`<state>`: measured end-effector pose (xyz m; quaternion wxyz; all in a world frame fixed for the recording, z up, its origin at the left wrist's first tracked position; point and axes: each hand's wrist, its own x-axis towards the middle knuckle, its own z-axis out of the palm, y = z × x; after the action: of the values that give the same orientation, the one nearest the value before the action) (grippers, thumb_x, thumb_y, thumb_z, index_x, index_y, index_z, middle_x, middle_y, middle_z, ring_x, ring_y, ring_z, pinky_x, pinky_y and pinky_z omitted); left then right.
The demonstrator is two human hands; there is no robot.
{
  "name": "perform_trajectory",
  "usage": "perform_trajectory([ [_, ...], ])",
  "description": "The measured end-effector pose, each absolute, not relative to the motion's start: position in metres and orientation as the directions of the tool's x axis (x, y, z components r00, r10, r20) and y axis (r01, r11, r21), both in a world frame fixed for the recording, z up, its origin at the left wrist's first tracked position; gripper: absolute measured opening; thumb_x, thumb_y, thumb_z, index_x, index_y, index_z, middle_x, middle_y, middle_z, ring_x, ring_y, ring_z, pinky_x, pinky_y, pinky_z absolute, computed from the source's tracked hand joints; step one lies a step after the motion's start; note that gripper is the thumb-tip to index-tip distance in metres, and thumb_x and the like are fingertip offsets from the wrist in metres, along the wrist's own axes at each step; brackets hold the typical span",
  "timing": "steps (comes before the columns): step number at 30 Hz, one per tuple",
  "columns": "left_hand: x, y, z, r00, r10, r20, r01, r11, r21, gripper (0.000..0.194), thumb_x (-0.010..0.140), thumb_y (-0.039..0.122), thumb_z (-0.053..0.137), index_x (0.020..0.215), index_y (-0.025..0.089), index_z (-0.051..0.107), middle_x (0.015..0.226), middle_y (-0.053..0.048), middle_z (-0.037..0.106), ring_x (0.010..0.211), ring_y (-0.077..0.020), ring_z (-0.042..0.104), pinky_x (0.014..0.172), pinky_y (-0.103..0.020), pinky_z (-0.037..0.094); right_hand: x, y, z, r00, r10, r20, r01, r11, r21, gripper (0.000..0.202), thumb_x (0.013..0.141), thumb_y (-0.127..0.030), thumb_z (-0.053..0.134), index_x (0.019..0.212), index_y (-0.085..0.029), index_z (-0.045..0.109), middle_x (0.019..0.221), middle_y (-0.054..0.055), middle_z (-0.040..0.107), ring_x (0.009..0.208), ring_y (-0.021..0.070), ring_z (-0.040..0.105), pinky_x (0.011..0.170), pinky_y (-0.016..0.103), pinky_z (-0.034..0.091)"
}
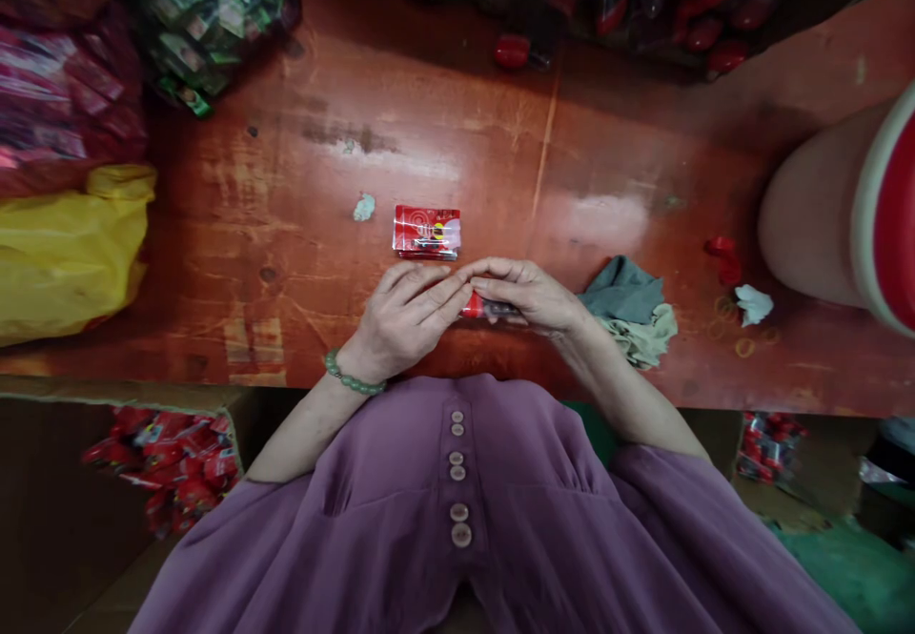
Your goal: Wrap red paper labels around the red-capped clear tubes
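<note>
Both my hands meet above the near edge of the red-brown table, around a small tube with a red end and a dark, clear-looking body (498, 309). My left hand (407, 315), with a green bead bracelet at the wrist, has its fingertips closed at the tube's red end. Fingers of my right hand (529, 296) are wrapped along the dark part. Just beyond my left hand lies a small stack of red printed cards or packets (427, 232). The fingers partly hide the tube.
Red-capped tubes (512, 51) lie at the back. Bags of green packets (214, 14) and a yellow bag (71, 253) are at left. Crumpled cloths (629, 305), rubber bands (744, 348) and a large tub (815, 205) stand right. Boxes of red items (178, 462) sit below the table.
</note>
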<state>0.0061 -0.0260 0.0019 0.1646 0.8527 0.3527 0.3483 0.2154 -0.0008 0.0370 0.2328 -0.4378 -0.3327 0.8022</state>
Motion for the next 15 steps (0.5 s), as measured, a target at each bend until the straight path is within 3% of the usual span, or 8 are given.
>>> perform_trajectory([
  [9,0.008,-0.022,0.010,0.455,0.801,0.389,0.488,-0.590,0.643,0.027,0.090,0.024,0.064,0.115,0.032,0.070,0.119,-0.003,0.073,0.124,-0.0272,0.061,0.111,-0.054,0.039,0.194,-0.017,0.038,-0.272,0.830,-0.486,-0.156,-0.537,-0.829,0.033,0.082,-0.051,0.072,0.096,-0.022,0.067,0.070,-0.005,0.059,0.057,0.0056,0.050,0.049,0.017,0.041],
  [12,0.007,-0.031,0.017,0.226,0.913,0.341,0.510,-0.409,0.757,0.041,0.085,0.038,0.072,0.124,0.029,0.064,0.131,-0.008,0.067,0.135,-0.0323,0.051,0.114,-0.056,0.036,0.187,-0.024,0.039,-0.134,0.906,-0.401,-0.072,-0.412,-0.908,0.035,0.086,-0.054,0.067,0.102,-0.023,0.067,0.081,-0.002,0.063,0.070,0.0091,0.057,0.061,0.020,0.050],
  [13,0.007,-0.035,0.019,0.105,0.947,0.303,0.445,-0.317,0.837,0.050,0.083,0.043,0.074,0.128,0.028,0.061,0.134,-0.010,0.064,0.136,-0.0324,0.051,0.112,-0.054,0.039,0.185,-0.026,0.040,-0.099,0.928,-0.360,-0.024,-0.364,-0.931,0.035,0.088,-0.054,0.064,0.106,-0.024,0.066,0.085,-0.001,0.065,0.074,0.0105,0.059,0.067,0.022,0.052],
  [15,0.010,-0.044,0.022,-0.053,0.994,0.097,0.154,-0.088,0.984,0.057,0.083,0.052,0.071,0.131,0.025,0.058,0.134,-0.012,0.063,0.125,-0.0291,0.059,0.102,-0.047,0.050,0.179,-0.030,0.042,-0.070,0.961,-0.266,0.078,-0.261,-0.962,0.033,0.092,-0.050,0.059,0.112,-0.024,0.065,0.091,0.000,0.066,0.081,0.0125,0.061,0.075,0.026,0.054],
])
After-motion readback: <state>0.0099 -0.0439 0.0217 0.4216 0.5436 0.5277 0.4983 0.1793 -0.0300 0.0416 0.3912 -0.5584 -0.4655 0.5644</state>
